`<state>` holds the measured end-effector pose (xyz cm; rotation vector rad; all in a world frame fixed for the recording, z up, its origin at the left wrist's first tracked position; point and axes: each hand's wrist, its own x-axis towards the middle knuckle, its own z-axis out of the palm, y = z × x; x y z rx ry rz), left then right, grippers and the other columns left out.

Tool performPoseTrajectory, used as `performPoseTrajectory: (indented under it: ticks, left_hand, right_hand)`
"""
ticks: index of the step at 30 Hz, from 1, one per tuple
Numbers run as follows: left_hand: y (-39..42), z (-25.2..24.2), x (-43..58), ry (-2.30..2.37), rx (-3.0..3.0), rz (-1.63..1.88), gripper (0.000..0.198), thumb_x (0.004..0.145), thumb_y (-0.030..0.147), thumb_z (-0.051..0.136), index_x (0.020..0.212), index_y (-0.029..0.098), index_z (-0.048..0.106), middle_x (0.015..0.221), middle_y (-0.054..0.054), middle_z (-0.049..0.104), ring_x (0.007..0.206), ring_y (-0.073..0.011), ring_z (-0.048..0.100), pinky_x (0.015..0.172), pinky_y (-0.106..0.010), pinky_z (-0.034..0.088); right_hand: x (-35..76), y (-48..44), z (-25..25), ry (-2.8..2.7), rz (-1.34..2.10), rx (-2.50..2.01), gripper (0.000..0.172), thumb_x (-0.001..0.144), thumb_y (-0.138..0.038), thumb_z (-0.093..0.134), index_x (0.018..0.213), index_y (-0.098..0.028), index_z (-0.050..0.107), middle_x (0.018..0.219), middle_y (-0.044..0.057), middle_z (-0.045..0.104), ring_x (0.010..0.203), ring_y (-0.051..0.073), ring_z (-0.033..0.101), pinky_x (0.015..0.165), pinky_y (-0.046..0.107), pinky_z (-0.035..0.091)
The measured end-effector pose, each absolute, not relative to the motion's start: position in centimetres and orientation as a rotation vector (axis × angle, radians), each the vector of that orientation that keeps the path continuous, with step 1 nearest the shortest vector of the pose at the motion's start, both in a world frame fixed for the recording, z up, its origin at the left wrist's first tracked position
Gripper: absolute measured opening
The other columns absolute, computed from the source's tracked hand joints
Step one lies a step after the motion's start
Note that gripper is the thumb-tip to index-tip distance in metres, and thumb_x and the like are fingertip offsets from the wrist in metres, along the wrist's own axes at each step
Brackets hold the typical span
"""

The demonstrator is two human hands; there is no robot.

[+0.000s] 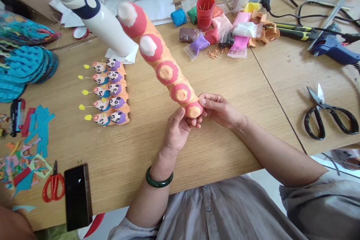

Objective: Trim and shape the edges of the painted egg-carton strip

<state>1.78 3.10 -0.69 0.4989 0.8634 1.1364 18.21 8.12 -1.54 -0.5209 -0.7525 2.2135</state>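
Note:
A long orange strip [172, 57] with a row of round bumps, apparently egg carton coated in clay, rises tilted up and left from my hands. Pink surrounds each bump; the two far tips are white, the nearer ones pale orange. My left hand [177, 129] grips its near end from below, thumb along the side. At the same end, my right hand [221, 109] pinches the right edge with its thumb and fingers. To the left on the table stands an orange egg-carton piece [126, 92] bearing painted faces and yellow-tipped sticks.
Black-handled scissors [319, 110] lie at right, below a blue glue gun [334, 47]. Clay packets [199, 44] surround a red cup [205, 13] at the back. A white bottle [108, 26] stands back left. Red scissors [54, 187] and a phone [78, 197] lie front left.

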Motion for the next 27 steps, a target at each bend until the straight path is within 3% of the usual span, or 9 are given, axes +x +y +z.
performPoseTrajectory:
  ticks: [6,12,18,23,27]
  left_hand:
    - [3.15,-0.62,1.53,0.856,0.523,1.104,0.041,0.077,0.053,0.088,0.080,0.014,0.075,0.068,-0.004,0.069,0.071,-0.0161,0.070,0.062,-0.024,0.060]
    - [3.07,-0.89,1.54,0.912,0.583,1.144,0.038,0.076,0.049,0.084,0.091,0.015,0.079,0.084,-0.008,0.078,0.071,-0.0167,0.071,0.066,-0.029,0.063]
    - [3.00,-0.80,2.30,1.031,0.634,1.232,0.032,0.074,0.042,0.085,0.093,0.018,0.076,0.077,-0.002,0.074,0.062,-0.0143,0.067,0.057,-0.028,0.058]
    - [3.06,-0.39,2.37,1.030,0.572,1.181,0.034,0.076,0.045,0.079,0.092,0.015,0.075,0.075,-0.006,0.075,0.061,-0.0149,0.065,0.053,-0.026,0.053]
    - [3.16,-0.25,1.96,1.000,0.545,1.151,0.037,0.079,0.048,0.074,0.095,0.015,0.072,0.076,-0.007,0.075,0.060,-0.0142,0.063,0.052,-0.025,0.050]
  right_hand:
    - [18.11,8.05,-1.38,-0.830,2.165,-0.544,0.040,0.087,-0.050,0.086,0.077,-0.014,0.070,0.061,-0.001,0.070,0.058,0.013,0.073,0.060,0.022,0.062]
    - [18.14,7.99,-1.67,-0.872,2.140,-0.635,0.035,0.080,-0.043,0.092,0.084,-0.014,0.073,0.071,0.001,0.077,0.059,0.011,0.069,0.058,0.021,0.060]
    - [17.79,7.58,-1.47,-1.010,2.050,-0.645,0.034,0.082,-0.042,0.091,0.074,-0.015,0.072,0.071,-0.002,0.070,0.059,0.008,0.063,0.059,0.020,0.057]
    - [17.67,7.37,-1.57,-0.931,2.086,-0.697,0.048,0.087,-0.058,0.081,0.072,-0.014,0.074,0.065,0.002,0.070,0.057,0.012,0.067,0.060,0.025,0.061]
    - [17.82,7.39,-1.54,-0.867,2.123,-0.692,0.045,0.086,-0.057,0.083,0.079,-0.013,0.075,0.066,0.000,0.068,0.061,0.015,0.072,0.065,0.030,0.065]
